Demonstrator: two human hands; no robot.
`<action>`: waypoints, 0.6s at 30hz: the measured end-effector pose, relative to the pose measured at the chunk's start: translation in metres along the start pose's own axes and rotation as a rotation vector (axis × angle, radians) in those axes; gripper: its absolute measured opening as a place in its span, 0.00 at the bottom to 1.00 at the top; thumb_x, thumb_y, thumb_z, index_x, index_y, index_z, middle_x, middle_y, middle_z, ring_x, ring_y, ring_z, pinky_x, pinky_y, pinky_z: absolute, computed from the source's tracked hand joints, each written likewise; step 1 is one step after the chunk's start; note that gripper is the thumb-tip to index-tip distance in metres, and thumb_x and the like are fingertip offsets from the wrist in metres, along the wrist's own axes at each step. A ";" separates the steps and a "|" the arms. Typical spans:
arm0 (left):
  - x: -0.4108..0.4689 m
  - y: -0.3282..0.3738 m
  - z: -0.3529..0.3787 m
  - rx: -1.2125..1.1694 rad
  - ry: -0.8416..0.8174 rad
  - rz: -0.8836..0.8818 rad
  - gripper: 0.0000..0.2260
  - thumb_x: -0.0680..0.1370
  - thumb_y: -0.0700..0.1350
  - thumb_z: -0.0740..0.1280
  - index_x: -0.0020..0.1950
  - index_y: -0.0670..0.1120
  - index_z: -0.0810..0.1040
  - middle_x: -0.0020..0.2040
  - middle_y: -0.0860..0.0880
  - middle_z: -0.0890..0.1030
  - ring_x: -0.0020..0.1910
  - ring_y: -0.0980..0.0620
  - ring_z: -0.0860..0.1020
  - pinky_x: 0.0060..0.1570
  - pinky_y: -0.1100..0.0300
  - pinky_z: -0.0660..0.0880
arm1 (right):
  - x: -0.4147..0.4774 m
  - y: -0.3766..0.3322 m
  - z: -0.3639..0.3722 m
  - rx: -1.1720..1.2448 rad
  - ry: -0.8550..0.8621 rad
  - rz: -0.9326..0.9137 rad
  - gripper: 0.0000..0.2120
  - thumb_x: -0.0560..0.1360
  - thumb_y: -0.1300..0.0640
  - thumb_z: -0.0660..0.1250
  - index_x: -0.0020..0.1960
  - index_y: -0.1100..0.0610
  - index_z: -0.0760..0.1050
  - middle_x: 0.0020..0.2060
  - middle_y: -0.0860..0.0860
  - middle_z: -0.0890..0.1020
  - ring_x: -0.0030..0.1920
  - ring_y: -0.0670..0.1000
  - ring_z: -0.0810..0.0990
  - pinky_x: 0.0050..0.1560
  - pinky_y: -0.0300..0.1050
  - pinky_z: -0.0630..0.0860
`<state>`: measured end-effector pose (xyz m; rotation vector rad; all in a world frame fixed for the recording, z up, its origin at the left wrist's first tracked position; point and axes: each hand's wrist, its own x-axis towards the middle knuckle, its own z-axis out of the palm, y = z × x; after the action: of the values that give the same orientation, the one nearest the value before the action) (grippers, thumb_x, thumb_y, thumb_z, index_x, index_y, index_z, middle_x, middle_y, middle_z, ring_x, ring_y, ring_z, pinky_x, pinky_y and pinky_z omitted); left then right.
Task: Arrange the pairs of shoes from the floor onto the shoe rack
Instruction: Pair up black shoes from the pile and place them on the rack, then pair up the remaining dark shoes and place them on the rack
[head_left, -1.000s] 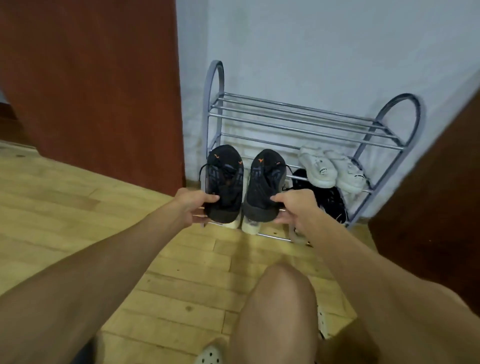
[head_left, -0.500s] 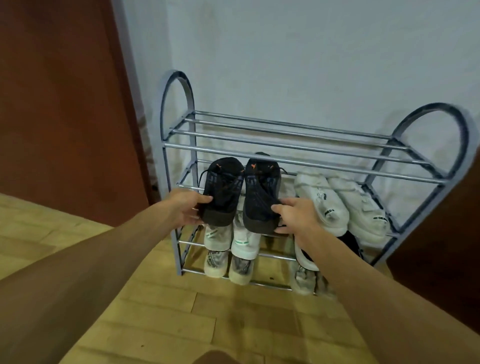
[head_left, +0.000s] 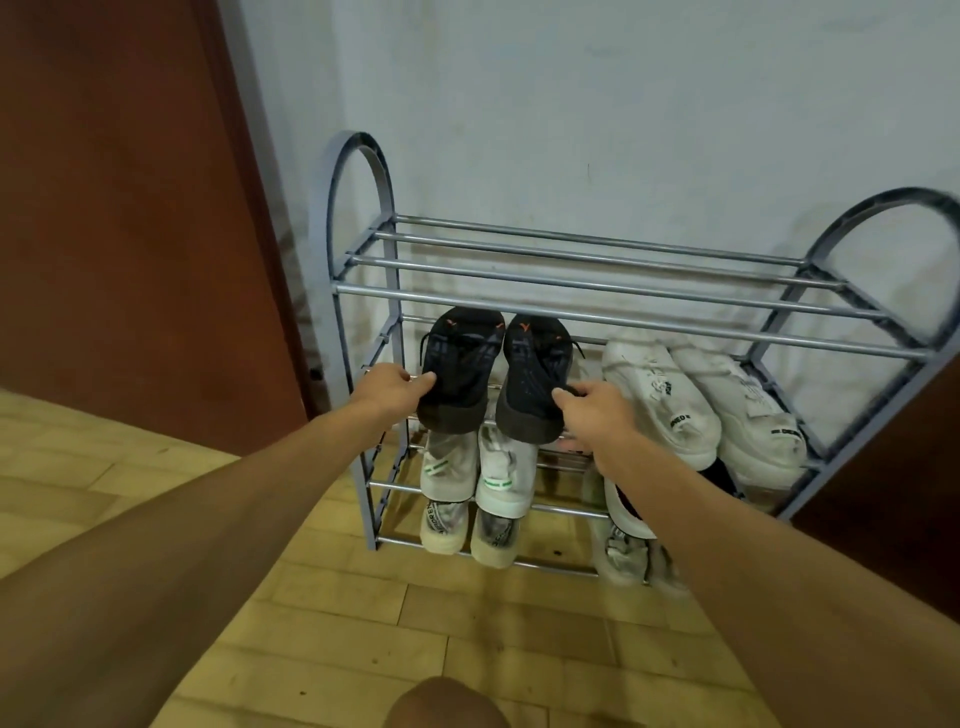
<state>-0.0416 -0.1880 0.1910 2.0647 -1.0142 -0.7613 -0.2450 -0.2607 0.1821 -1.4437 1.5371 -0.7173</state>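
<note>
A grey metal shoe rack (head_left: 597, 283) stands against the white wall. Two black shoes with orange marks lie on its middle shelf at the left, toes toward the wall. My left hand (head_left: 387, 387) grips the heel side of the left black shoe (head_left: 460, 371). My right hand (head_left: 597, 410) grips the heel of the right black shoe (head_left: 535, 379). A pair of white sneakers (head_left: 696, 405) lies on the same shelf to the right. White shoes with green tags (head_left: 478, 467) sit on the shelf below.
The top shelf of the rack holds nothing. A dark red-brown door (head_left: 119, 218) stands left of the rack and a dark panel (head_left: 893, 493) to its right. More shoes (head_left: 628, 545) sit low at the right. My knee (head_left: 447, 704) shows at the bottom over the wooden floor (head_left: 415, 623).
Both hands carried the black shoes from in front of the rack onto its middle shelf. The view moved closer to the rack.
</note>
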 end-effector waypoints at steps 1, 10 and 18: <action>-0.007 -0.002 -0.004 -0.029 -0.024 -0.006 0.14 0.79 0.53 0.63 0.49 0.42 0.77 0.43 0.43 0.76 0.44 0.45 0.74 0.46 0.53 0.73 | -0.007 -0.002 0.000 -0.017 0.003 -0.009 0.11 0.79 0.56 0.63 0.58 0.59 0.76 0.49 0.56 0.79 0.51 0.58 0.81 0.50 0.54 0.82; -0.109 -0.051 -0.074 -0.220 -0.133 0.000 0.07 0.78 0.47 0.65 0.50 0.44 0.77 0.49 0.44 0.79 0.46 0.48 0.76 0.47 0.55 0.75 | -0.097 -0.020 0.027 -0.193 0.009 -0.033 0.14 0.70 0.59 0.65 0.54 0.65 0.75 0.61 0.64 0.75 0.55 0.63 0.78 0.40 0.54 0.82; -0.216 -0.175 -0.135 -0.209 -0.069 -0.146 0.13 0.78 0.49 0.65 0.57 0.42 0.79 0.54 0.44 0.81 0.48 0.49 0.79 0.50 0.55 0.76 | -0.238 -0.010 0.125 -0.317 -0.467 -0.022 0.12 0.75 0.60 0.67 0.58 0.62 0.77 0.50 0.55 0.77 0.48 0.54 0.78 0.51 0.51 0.82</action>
<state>0.0195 0.1144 0.1728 1.9577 -0.7897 -0.9765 -0.1456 -0.0104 0.1860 -1.7158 1.3015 -0.1265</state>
